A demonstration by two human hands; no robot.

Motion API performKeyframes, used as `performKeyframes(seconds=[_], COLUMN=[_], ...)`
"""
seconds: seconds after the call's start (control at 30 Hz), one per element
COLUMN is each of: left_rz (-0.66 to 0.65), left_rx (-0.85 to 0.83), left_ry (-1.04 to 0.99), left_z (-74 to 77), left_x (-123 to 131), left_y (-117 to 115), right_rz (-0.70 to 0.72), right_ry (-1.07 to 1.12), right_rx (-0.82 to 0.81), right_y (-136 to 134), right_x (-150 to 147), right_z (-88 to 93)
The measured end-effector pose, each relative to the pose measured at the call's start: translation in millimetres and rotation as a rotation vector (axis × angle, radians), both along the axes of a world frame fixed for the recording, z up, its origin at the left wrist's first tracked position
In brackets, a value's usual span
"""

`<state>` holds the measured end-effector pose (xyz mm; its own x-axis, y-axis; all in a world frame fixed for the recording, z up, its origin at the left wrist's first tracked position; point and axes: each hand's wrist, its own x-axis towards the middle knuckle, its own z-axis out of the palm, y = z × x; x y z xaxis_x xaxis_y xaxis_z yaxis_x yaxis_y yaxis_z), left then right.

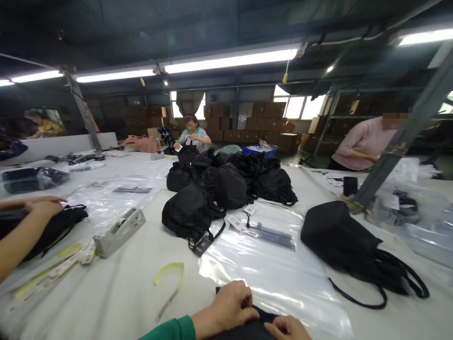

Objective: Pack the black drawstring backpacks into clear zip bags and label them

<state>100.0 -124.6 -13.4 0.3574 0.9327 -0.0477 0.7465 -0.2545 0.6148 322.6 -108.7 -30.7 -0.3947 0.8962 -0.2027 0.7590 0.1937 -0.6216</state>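
At the bottom centre, my left hand (233, 304), in a green sleeve, has its fingers curled and pinched on black fabric (244, 329). Close to its right, my right hand (288, 327) is closed on the same fabric, only partly in frame. The fabric's full shape is cut off by the lower edge. Just beyond my hands lies a clear plastic bag (269, 264) with printed lines. A black drawstring bag (191, 212) with a black tag (203, 245) rests at its far left corner.
Behind it is a pile of black bags (230, 184); another black bag (339, 236) lies right. A tape dispenser (120, 231) and yellow tape measure (170, 269) are left. A co-worker's hands (42, 208) work at far left. A metal post (396, 146) rises right.
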Motion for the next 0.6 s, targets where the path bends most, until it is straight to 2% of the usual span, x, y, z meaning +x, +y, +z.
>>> performKeyframes(seconds=[0.2, 0.3, 0.43, 0.6], left_rz=[0.052, 0.069, 0.083, 0.11], left_rx=[-0.1, -0.098, -0.089, -0.096], left_ry=[0.049, 0.044, -0.006, -0.162], left_z=[-7.0, -3.2, 12.0, 44.1], left_x=[-19, -19, -17, -34], left_y=[-11, -11, -12, -28], right_rz=[-0.039, -0.025, -0.008, 0.007], right_ry=[0.01, 0.019, 0.056, 0.074], right_rx=[0.012, 0.038, 0.073, 0.08], right_y=[-6, -5, -5, -14], right_x=[-4, -5, -8, -6], right_z=[11.6, 15.3, 22.6, 30.9])
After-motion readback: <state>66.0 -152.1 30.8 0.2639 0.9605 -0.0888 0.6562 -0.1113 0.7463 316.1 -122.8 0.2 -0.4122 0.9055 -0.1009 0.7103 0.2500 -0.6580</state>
